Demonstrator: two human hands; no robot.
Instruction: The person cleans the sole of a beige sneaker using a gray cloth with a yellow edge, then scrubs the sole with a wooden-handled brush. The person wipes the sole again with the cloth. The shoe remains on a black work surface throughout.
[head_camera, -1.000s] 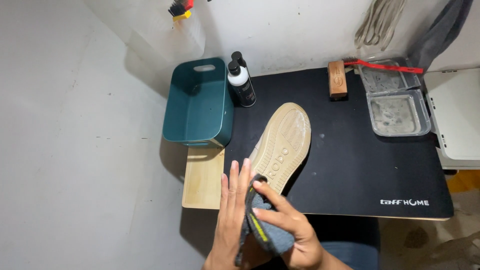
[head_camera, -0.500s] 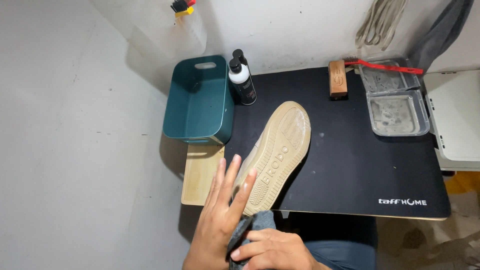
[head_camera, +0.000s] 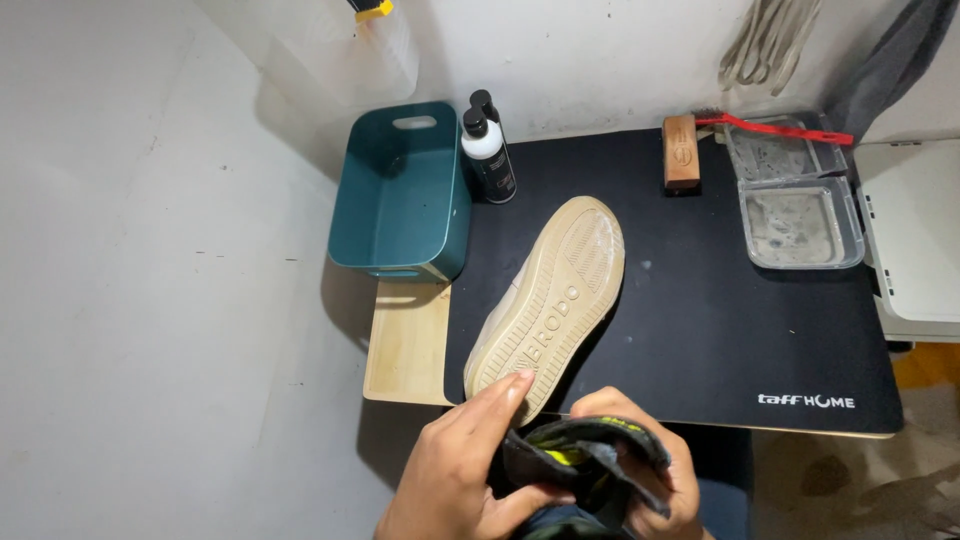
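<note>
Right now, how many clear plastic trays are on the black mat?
2. One clear plastic tray lies at the mat's far right corner, under a red-handled tool. The other clear plastic tray lies just in front of it. Neither looks hidden or stacked.

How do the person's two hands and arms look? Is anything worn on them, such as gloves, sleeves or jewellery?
Both are bare. The left hand and the right hand have no gloves, and no ring shows on the fingers in view. No sleeve shows at the left wrist; the right wrist is out of view. No watch or markings can be seen.
</note>
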